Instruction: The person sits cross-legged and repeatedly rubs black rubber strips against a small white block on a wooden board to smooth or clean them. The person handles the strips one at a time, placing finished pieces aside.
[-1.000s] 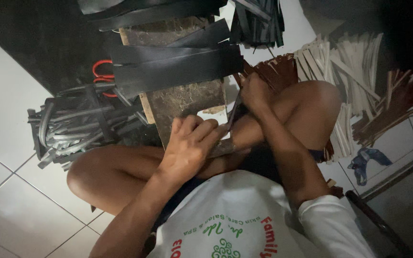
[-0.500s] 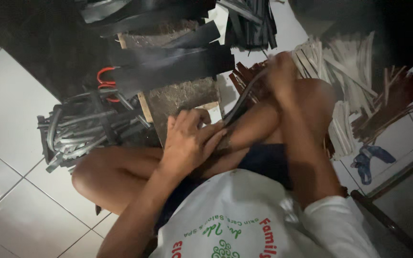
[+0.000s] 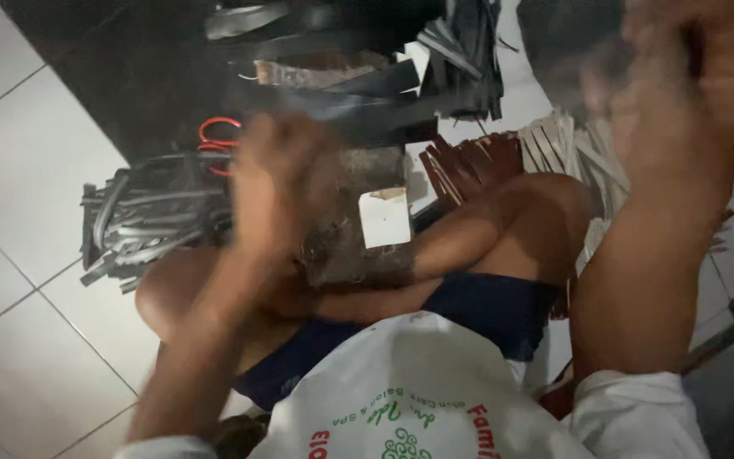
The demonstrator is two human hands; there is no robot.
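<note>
Blur hides my grip — left hand (image 3: 286, 183) over the worn wooden block (image 3: 358, 246), right hand (image 3: 690, 85) raised apart; dark strips (image 3: 358, 93) could slip.

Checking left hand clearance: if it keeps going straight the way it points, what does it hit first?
Probably the long dark strip just beyond the blurred left hand, which points up-frame. Motion blur hides depth and any contact.

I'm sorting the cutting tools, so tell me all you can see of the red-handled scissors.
Only the scissors handles show: two thin red loops, plastic by the look, lying on the dark mat. The blades are hidden behind the blurred left hand. They sit just above a pile of grey strips and may touch it. Whether the hand touches them cannot be told.
</note>
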